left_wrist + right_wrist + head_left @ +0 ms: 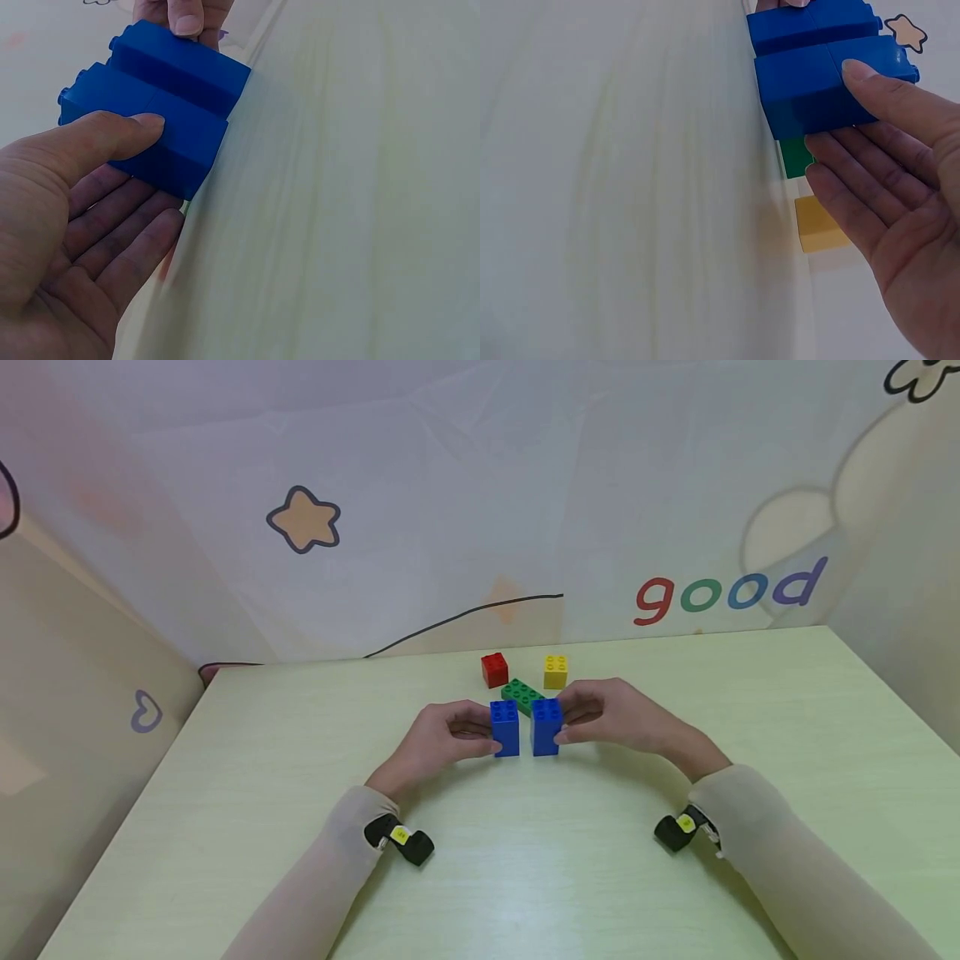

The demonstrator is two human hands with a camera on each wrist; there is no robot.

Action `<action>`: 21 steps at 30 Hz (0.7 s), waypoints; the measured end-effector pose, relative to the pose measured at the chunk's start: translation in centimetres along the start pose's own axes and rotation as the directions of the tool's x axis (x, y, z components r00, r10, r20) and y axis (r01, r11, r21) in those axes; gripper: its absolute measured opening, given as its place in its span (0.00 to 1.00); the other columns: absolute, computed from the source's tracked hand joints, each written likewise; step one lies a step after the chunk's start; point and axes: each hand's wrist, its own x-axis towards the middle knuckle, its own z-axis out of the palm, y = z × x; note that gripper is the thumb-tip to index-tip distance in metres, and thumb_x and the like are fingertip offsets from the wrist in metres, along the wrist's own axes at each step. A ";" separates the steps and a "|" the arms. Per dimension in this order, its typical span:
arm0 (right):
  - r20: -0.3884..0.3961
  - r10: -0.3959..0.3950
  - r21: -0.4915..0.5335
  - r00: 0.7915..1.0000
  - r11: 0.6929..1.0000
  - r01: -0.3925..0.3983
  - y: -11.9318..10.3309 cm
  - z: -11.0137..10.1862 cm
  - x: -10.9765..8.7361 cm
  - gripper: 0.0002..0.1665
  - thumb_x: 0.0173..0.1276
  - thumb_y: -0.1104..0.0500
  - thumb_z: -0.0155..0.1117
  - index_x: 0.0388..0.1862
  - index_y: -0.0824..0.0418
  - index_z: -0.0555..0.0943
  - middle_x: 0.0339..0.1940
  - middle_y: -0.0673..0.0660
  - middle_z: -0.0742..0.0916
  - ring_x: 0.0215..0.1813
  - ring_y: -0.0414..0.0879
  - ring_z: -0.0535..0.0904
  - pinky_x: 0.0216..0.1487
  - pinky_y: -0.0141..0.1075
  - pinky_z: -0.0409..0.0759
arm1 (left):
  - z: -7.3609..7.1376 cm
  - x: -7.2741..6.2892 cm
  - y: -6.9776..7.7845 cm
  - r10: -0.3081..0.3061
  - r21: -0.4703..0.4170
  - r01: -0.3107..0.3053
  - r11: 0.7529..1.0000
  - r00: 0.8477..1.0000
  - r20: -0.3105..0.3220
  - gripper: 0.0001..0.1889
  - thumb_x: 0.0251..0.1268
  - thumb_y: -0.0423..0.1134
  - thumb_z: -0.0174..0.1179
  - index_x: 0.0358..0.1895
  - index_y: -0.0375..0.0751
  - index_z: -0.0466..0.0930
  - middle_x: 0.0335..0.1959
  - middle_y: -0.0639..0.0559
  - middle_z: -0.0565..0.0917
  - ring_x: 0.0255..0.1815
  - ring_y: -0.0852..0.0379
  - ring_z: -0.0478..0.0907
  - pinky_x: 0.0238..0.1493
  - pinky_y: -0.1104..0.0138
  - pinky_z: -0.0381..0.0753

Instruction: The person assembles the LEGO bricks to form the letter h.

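Two upright blue building-block stacks (506, 737) (799, 79) stand side by side on the table with a narrow gap between them. A faint seam crosses the sides of the right stack in the right wrist view. My left hand (442, 737) grips the left stack, thumb on its near face and fingers behind. On the other side, my right hand (622, 717) holds the right stack the same way, by its right edge. Just behind the pair lies a long green block (517, 690), partly hidden by them.
Farther back sit a red block (495, 670) on the left and a yellow block (556, 672) on the right. A printed cloth backdrop (450, 527) rises along the back edge of the pale table (525, 877).
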 end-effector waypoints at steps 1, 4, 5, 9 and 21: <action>0.001 -0.002 0.001 1.000 1.000 0.002 0.0 0.0 0.0 0.24 0.71 0.59 0.77 0.63 0.63 0.82 0.55 0.58 0.90 0.57 0.54 0.88 0.63 0.49 0.84 | 0.0 0.0 0.0 -0.005 -0.001 0.005 1.000 1.000 0.001 0.19 0.66 0.32 0.75 0.60 0.37 0.86 0.51 0.49 0.90 0.51 0.52 0.88 0.59 0.63 0.86; 0.000 0.000 0.002 1.000 1.000 0.000 -0.1 0.2 0.0 0.25 0.71 0.59 0.77 0.63 0.63 0.82 0.55 0.58 0.90 0.57 0.54 0.88 0.63 0.50 0.84 | 0.0 0.0 0.0 -0.010 -0.001 0.010 1.000 1.000 0.004 0.20 0.66 0.33 0.75 0.60 0.38 0.86 0.52 0.49 0.90 0.52 0.51 0.88 0.59 0.62 0.85; -0.001 -0.001 0.002 1.000 1.000 0.001 -0.1 0.2 0.0 0.25 0.71 0.59 0.77 0.63 0.63 0.82 0.55 0.58 0.90 0.57 0.54 0.88 0.63 0.50 0.84 | 0.0 0.0 0.0 -0.011 -0.002 0.011 1.000 1.000 0.006 0.20 0.66 0.33 0.75 0.60 0.38 0.86 0.52 0.49 0.90 0.52 0.51 0.88 0.59 0.62 0.85; -0.002 -0.008 0.004 1.000 1.000 0.008 -0.1 0.2 0.1 0.24 0.71 0.59 0.77 0.63 0.63 0.82 0.55 0.58 0.90 0.58 0.54 0.88 0.64 0.50 0.84 | -0.1 0.1 -0.2 -0.012 -0.003 0.012 1.000 1.000 0.008 0.20 0.66 0.34 0.75 0.61 0.38 0.85 0.52 0.49 0.90 0.53 0.51 0.88 0.59 0.62 0.85; -0.002 -0.020 0.013 1.000 1.000 0.020 -0.1 0.3 0.0 0.23 0.72 0.59 0.76 0.63 0.64 0.82 0.56 0.59 0.90 0.59 0.56 0.87 0.64 0.50 0.83 | 0.0 0.1 -0.3 -0.006 0.003 0.006 1.000 1.000 0.008 0.20 0.67 0.33 0.75 0.61 0.38 0.85 0.53 0.49 0.90 0.53 0.51 0.88 0.60 0.62 0.85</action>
